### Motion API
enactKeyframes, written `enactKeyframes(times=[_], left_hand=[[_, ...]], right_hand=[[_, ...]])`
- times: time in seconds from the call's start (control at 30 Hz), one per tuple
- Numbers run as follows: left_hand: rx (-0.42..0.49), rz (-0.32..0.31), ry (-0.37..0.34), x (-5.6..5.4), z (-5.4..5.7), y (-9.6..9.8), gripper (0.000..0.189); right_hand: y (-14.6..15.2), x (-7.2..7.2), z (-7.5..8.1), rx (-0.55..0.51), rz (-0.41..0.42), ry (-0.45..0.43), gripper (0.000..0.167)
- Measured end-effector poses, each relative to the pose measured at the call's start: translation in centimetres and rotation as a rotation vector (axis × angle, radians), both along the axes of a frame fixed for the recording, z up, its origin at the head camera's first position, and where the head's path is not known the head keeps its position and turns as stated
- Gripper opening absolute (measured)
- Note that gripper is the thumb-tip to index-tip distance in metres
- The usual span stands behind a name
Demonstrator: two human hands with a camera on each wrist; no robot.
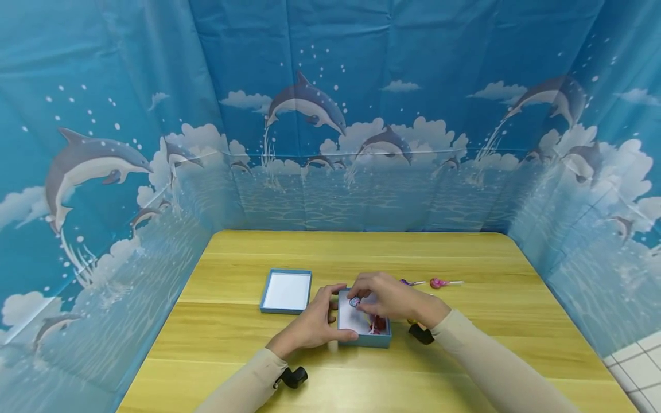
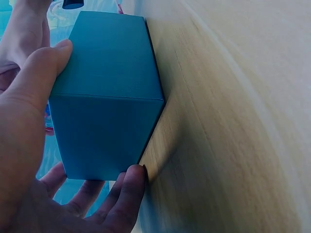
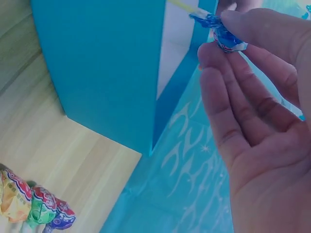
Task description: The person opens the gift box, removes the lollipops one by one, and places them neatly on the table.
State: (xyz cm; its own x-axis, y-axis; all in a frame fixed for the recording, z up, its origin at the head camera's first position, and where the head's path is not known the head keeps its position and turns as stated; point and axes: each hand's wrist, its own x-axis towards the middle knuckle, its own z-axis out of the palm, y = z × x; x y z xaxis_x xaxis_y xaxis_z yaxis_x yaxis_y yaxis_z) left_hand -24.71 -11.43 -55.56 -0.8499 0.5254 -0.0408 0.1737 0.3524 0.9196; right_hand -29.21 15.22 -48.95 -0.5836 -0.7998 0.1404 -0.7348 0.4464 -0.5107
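Note:
A blue box (image 1: 364, 341) with a white inside stands open-topped on the table. My left hand (image 1: 317, 322) holds it from the left, thumb at the near side and fingers round the far side, as the left wrist view also shows. Over the box, my right hand (image 1: 384, 294) pinches a blue-wrapped lollipop (image 3: 226, 39) between thumb and fingertips. Its pale stick (image 3: 183, 6) points toward the box's opening in the right wrist view. Inside, a red-wrapped lollipop (image 1: 379, 324) lies in the near right corner.
The blue-edged lid (image 1: 286, 291) lies left of the box, white inside up. Right of the box are a pink lollipop (image 1: 438, 283), a purple one (image 3: 60, 215), a green one (image 3: 43, 206) and a yellow one (image 3: 14, 194). A dolphin-print curtain (image 1: 330, 189) surrounds the yellow wooden table (image 1: 217, 321).

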Motion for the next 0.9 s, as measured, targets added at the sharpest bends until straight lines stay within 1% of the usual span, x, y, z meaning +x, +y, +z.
enactKeyframes(times=[0.17,0.3,0.4,0.63,0.77,0.9], left_hand=[[-0.015,0.01,0.011,-0.1,-0.2,0.0,0.111],[-0.024,0.009,0.018,-0.3,-0.2,0.0,0.111],[-0.019,0.007,0.015,-0.3,-0.2,0.0,0.11],[-0.026,0.012,0.013,-0.3,-0.1,0.0,0.108],[-0.025,0.016,0.01,-0.1,0.0,0.0,0.109],[-0.03,0.02,0.012,0.1,-0.3,0.0,0.11]], right_hand=[[0.4,-0.1,0.3,-0.059,-0.036,0.005,0.021],[0.8,-0.2,0.5,-0.094,-0.06,-0.011,0.023],[1.1,-0.3,0.6,-0.102,-0.075,-0.016,0.024],[1.6,0.1,1.5,-0.119,-0.115,-0.012,0.026],[1.9,0.1,1.5,-0.132,-0.132,-0.002,0.027],[2.4,0.2,1.4,-0.146,-0.148,-0.002,0.027]])
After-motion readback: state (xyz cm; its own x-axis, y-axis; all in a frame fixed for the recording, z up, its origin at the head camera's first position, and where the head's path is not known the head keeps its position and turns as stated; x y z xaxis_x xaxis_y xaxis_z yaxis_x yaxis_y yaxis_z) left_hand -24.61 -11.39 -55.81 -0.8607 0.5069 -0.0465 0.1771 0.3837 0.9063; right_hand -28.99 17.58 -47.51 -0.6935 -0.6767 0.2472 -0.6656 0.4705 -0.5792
